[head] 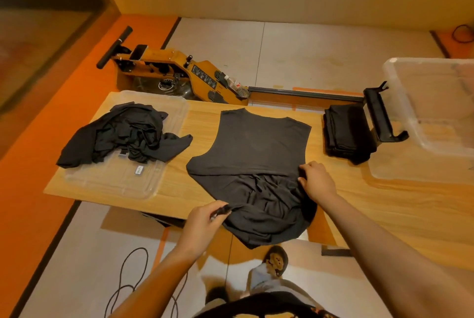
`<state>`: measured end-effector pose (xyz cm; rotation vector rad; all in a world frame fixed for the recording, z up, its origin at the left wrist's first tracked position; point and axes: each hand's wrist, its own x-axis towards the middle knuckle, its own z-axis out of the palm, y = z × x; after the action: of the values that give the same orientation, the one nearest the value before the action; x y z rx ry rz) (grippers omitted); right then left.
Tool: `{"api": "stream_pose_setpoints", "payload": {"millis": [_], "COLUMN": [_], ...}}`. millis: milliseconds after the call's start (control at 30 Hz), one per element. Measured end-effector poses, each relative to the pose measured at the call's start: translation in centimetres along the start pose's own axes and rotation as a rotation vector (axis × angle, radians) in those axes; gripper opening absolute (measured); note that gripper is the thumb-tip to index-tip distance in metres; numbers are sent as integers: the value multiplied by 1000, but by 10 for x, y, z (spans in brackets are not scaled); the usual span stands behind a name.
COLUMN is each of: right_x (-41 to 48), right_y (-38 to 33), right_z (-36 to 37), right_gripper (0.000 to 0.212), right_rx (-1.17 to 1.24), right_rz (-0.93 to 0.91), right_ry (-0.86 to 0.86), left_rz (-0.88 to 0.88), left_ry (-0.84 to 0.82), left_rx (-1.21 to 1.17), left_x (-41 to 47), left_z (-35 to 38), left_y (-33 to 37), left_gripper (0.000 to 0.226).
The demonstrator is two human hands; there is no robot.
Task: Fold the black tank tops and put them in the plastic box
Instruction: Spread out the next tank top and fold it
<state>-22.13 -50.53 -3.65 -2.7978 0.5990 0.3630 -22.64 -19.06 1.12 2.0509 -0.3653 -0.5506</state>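
A black tank top [259,145] lies spread on the wooden table [384,204], neck away from me, its lower half bunched and hanging over the near edge. My left hand [205,220] pinches the bunched hem at the left. My right hand [316,180] grips the fabric at the right side. A heap of unfolded black tank tops [123,132] lies on a clear plastic lid [112,181] at the left. A stack of folded black tops [346,134] sits at the right, beside the clear plastic box [436,112].
A yellow rowing machine [179,73] with a black rail [307,93] stands on the floor behind the table. A black cable [130,284] loops on the floor at the lower left. My foot in a patterned slipper [277,261] stands below the table edge.
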Motion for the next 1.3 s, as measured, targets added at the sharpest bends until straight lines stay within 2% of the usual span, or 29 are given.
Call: {"api": "stream_pose_setpoints", "payload": {"millis": [100, 167, 267, 333, 467, 600, 700, 933, 1033, 1167, 1300], "right_x": [3, 5, 10, 18, 37, 63, 79, 92, 92, 84, 67], "right_y": [-1, -1, 0, 1, -4, -8, -11, -39, -48, -53, -57], "right_z": [-1, -1, -14, -37, -105, -181, -234, -342, -386, -441, -475], "right_gripper": [23, 15, 6, 14, 28, 23, 26, 22, 17, 13, 14], "right_rx": [-69, -21, 340, 592, 995, 1242, 1402, 1495, 1534, 1588, 1594], "right_rz": [-39, -42, 52, 115, 154, 177, 143, 23, -44, -110, -158], "right_ry": [40, 31, -24, -34, 62, 187, 288, 485, 587, 707, 779], "left_rz": [1, 4, 6, -4, 33, 142, 189, 309, 378, 489, 586], "left_ry": [51, 95, 115, 136, 230, 447, 563, 747, 805, 815, 802], "left_rx": [14, 31, 39, 56, 143, 296, 265, 120, -13, -125, -135], "left_x": [8, 12, 24, 37, 73, 122, 153, 209, 224, 228, 221], "left_z": [-7, -13, -28, -47, -99, -155, -184, -237, -261, -287, -300], "left_y": [0, 1, 2, 5, 24, 59, 97, 197, 242, 298, 331], "left_gripper": [15, 11, 14, 13, 11, 9, 6, 4, 2, 4, 5]}}
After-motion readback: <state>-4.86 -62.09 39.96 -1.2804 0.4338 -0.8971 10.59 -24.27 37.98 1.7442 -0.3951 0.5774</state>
